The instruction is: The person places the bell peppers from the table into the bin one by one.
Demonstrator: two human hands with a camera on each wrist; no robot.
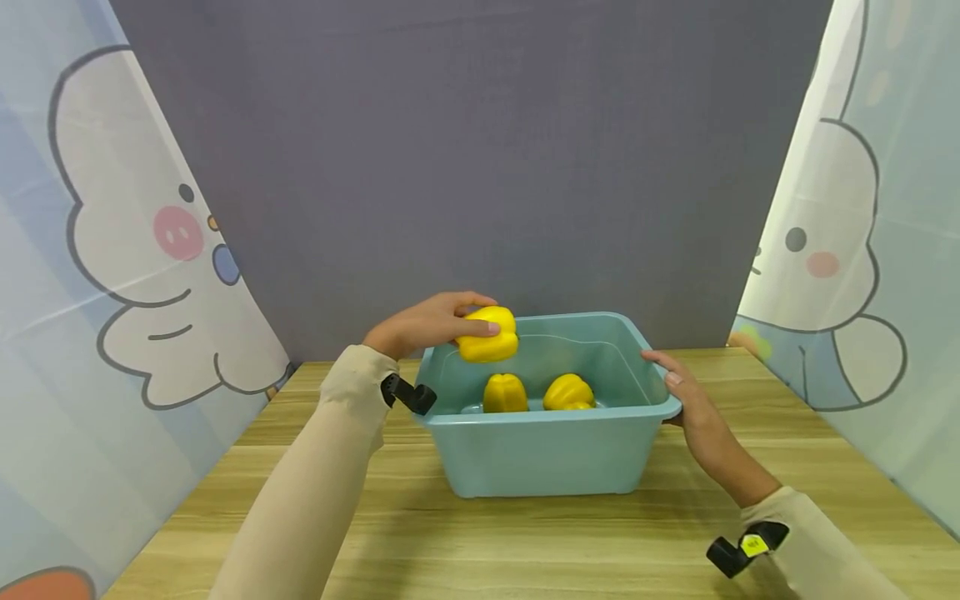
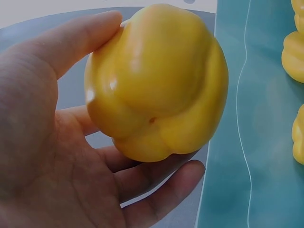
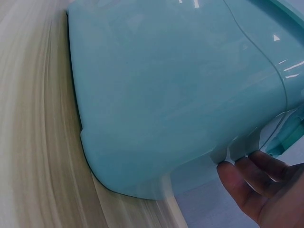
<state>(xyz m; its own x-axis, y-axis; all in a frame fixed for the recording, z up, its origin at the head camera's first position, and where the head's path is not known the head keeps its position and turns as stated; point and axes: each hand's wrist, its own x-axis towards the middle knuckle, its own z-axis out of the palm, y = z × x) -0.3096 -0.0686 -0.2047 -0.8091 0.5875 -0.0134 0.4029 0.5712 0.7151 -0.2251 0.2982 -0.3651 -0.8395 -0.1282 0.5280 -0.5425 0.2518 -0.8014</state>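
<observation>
My left hand (image 1: 442, 321) holds a yellow bell pepper (image 1: 489, 335) over the left part of a blue-green plastic basin (image 1: 543, 454). In the left wrist view the thumb lies along one side of the pepper (image 2: 161, 80) and the fingers curl beneath it; its lobed end faces the camera. Inside the basin, a yellow pepper (image 1: 506, 393) stands to the left and another yellow pepper (image 1: 568, 392) lies to its right. My right hand (image 1: 690, 404) grips the basin's right rim, thumb on top; in the right wrist view, fingertips (image 3: 229, 172) touch the basin's outer wall just under the rim.
The basin stands on a wood-grain table (image 1: 420, 542) close to a dark grey backdrop (image 1: 480, 167). Pale cartoon-printed curtains flank the table at left (image 1: 127, 250) and right (image 1: 825, 275). Both sleeved wrists carry small black cameras.
</observation>
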